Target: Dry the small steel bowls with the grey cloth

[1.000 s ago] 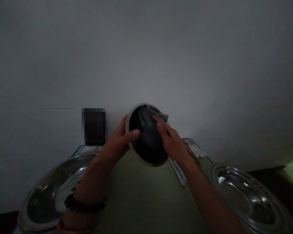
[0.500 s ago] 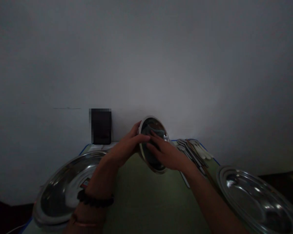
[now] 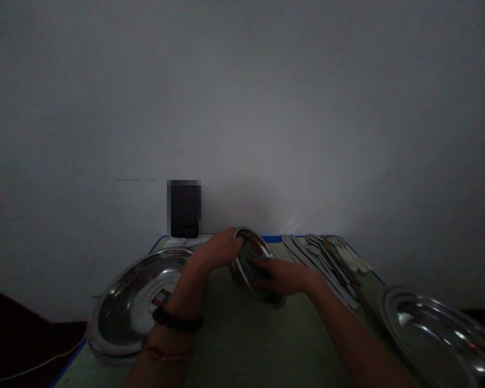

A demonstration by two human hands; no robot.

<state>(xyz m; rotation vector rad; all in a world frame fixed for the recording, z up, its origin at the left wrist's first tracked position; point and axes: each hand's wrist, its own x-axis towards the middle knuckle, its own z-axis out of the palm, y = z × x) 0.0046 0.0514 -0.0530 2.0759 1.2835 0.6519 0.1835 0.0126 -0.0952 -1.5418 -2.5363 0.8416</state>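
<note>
A shiny metal bowl [image 3: 235, 268] is tilted on its side above the middle of the green table, its mouth turned to the right. My left hand [image 3: 222, 248] grips its left rim, fingers behind and thumb over the edge. Inside the bowl lies a dark grey-green cloth [image 3: 248, 265]. My right hand [image 3: 283, 276] reaches in from the right and presses the cloth against the inner wall, its fingers partly hidden by the bowl and the dim light.
A large metal basin [image 3: 117, 302] with a small label inside stands at the left. Several knives, spoons and forks [image 3: 327, 258] lie at the back right. Another metal basin [image 3: 424, 323] is at the right edge. A dark upright device [image 3: 185, 210] stands by the wall.
Both hands have lowered the bowl toward the table, and the right hand with the cloth has shifted within it. The whole view has turned slightly left.
</note>
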